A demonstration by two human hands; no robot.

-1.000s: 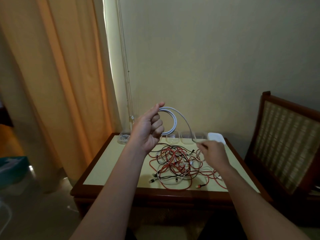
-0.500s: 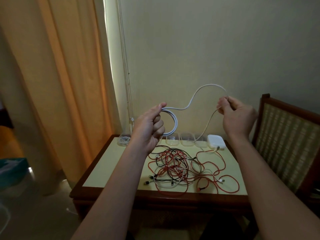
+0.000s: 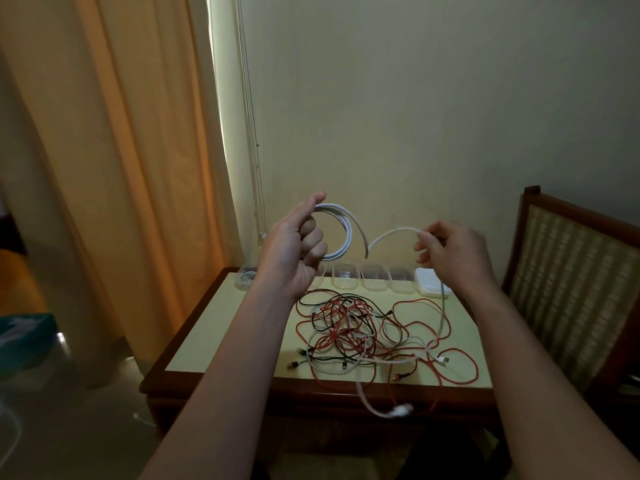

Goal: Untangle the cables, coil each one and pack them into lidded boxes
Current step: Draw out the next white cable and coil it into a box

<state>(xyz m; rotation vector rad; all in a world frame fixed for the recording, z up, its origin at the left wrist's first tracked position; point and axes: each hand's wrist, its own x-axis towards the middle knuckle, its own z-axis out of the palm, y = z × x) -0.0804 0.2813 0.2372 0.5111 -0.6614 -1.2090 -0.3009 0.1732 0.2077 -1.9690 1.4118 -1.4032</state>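
Observation:
My left hand (image 3: 298,247) holds a white cable coil (image 3: 341,233) of a few loops, raised above the table's back edge. The same white cable arcs right to my right hand (image 3: 450,254), which pinches it between thumb and fingers; its free length hangs down to the table. Below lies a tangle of red, black and white cables (image 3: 360,334). One white plug end (image 3: 398,410) dangles over the table's front edge. A row of clear small boxes (image 3: 374,278) stands along the back, one at the left (image 3: 247,277) holding a coiled cable.
The pale-topped wooden table (image 3: 221,327) has a stack of white lids (image 3: 429,284) at its back right. A wooden chair with a woven back (image 3: 568,285) stands to the right. Orange curtains (image 3: 121,168) hang on the left; a wall is behind.
My right hand, which rose from the table pulling the white cable up and right, has now come lower and closer to the coil. The arc between my hands is shorter.

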